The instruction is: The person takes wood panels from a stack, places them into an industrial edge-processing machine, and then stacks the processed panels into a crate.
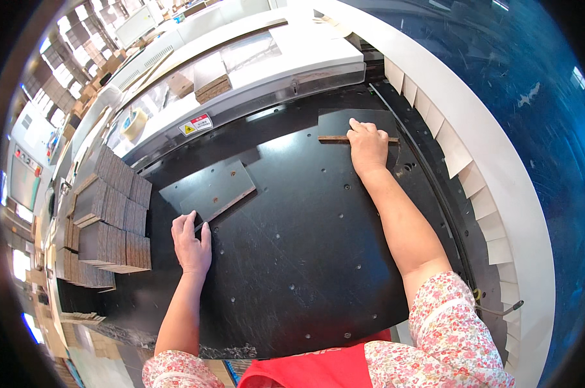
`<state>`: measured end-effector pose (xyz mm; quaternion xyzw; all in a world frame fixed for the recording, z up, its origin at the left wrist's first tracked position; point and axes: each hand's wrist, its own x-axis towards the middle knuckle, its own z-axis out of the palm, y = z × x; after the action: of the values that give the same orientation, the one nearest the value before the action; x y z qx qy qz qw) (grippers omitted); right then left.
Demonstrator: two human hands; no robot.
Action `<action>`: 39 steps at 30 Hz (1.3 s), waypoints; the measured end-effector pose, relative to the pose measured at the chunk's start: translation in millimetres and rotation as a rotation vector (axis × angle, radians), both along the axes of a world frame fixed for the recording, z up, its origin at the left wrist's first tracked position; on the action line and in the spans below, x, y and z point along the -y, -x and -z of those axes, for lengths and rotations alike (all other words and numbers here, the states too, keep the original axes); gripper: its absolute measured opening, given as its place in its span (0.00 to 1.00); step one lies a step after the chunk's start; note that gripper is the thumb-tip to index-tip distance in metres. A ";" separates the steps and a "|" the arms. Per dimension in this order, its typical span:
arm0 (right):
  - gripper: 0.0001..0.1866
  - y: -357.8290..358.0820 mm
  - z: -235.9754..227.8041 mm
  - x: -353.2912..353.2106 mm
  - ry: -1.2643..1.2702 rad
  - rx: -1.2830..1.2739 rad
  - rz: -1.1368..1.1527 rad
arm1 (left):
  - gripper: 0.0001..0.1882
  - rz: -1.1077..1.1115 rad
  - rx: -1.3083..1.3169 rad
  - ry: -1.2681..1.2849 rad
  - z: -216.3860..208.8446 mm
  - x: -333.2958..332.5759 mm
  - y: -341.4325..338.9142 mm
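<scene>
To do this step well, the person should keep each board flat and move it gently, so its corners do not scratch the black tabletop (286,239). The left hand (193,249) has its thumb and fingers close together at the near corner of the left board (210,189). It is hard to tell if that grip is pinching the corner or only touching it. A hold nearer the middle of the edge would likely stop the board from swinging. The right hand (370,145) has its fingers bent over the near edge of the right board (334,121), but how tight that grip is cannot be told. An even push there should keep the board straight.

Both boards lie on the tabletop, well apart. The right board is farther from the person, and its near edge is a brown strip. The left board sits at a slant. It is dark gray, a bit shiny, and longer than it is wide, with a few small holes and a thin brown edge.
</scene>
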<state>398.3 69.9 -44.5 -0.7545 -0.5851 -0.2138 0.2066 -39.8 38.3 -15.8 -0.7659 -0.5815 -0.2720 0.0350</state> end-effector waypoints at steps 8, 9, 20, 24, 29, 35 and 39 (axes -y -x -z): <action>0.10 -0.1 -4.5 2.0 0.010 0.003 0.032 | 0.27 -0.103 -0.006 0.078 3.6 -9.0 -1.8; 0.10 3.3 -9.2 5.4 0.014 0.009 0.036 | 0.27 -0.104 -0.004 0.092 5.8 -8.4 -1.8; 0.10 -15.5 -9.3 -6.4 0.053 0.012 0.008 | 0.28 -0.159 -0.040 0.153 1.2 -5.4 -7.4; 0.09 -42.6 -8.7 -33.2 0.076 -0.061 -0.013 | 0.28 -0.152 -0.047 0.137 3.1 -6.5 -5.2; 0.11 -82.6 -6.5 -68.5 0.062 -0.028 -0.024 | 0.28 -0.132 -0.053 0.140 0.5 -6.3 -9.9; 0.15 -99.7 -8.5 -103.8 0.157 -0.029 0.009 | 0.28 -0.149 -0.072 0.146 -1.3 -2.1 -3.2; 0.17 -115.1 -7.4 -121.4 0.209 -0.090 0.122 | 0.28 -0.138 -0.070 0.151 -1.1 -4.9 -5.6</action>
<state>513.4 191.2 -37.1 -0.8150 -0.5473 -0.1299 0.1395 -34.3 43.2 -14.7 -0.7337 -0.6500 -0.1975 0.0160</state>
